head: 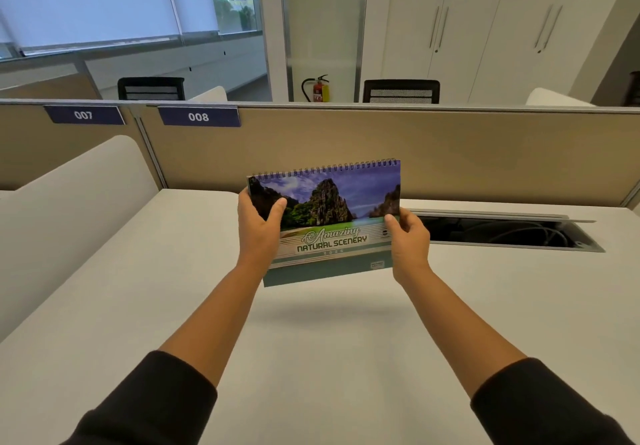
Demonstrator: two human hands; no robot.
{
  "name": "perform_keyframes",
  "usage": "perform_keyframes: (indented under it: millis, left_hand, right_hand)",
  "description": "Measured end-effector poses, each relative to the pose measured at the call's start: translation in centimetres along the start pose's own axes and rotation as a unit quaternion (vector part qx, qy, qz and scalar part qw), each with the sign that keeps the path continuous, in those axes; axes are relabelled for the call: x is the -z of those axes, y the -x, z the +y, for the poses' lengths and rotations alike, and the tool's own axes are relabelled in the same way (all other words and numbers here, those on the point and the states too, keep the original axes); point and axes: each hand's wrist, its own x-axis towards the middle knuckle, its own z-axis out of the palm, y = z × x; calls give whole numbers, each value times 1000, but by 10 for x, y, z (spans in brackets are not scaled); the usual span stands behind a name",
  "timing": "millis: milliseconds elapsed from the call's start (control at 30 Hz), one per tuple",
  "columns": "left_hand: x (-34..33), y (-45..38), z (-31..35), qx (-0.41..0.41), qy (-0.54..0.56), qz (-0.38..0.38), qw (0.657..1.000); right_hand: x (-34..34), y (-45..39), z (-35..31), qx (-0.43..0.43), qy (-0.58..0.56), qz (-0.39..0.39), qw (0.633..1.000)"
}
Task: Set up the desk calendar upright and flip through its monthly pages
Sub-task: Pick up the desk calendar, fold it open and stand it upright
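Observation:
The desk calendar [332,209] is a spiral-bound one whose cover shows a rocky island scene and the words "Amazing Natural Scenery". It hangs in the air above the white desk [311,334], cover towards me, spiral edge on top, tilted slightly down to the left. My left hand [258,228] grips its left edge, thumb on the cover. My right hand [408,237] grips its lower right edge, thumb on the front. A shadow lies on the desk under it. The back of the calendar is hidden.
A beige partition [450,154] with labels 007 and 008 closes the desk's far side. An open cable tray [502,233] with wires is sunk into the desk at the right. A white side divider [69,209] stands at the left.

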Motion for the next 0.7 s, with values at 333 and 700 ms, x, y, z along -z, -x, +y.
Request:
perform_keyframes:
  millis: [333,700]
  left_hand:
    - [-6,22,-35,22,-97,22,995]
    - [-15,19,-16,42,-138,89,986]
  right_hand:
    - [-13,-6,5,-14,-76,22,997]
    - [-13,-13,10,-64,-59,60,994]
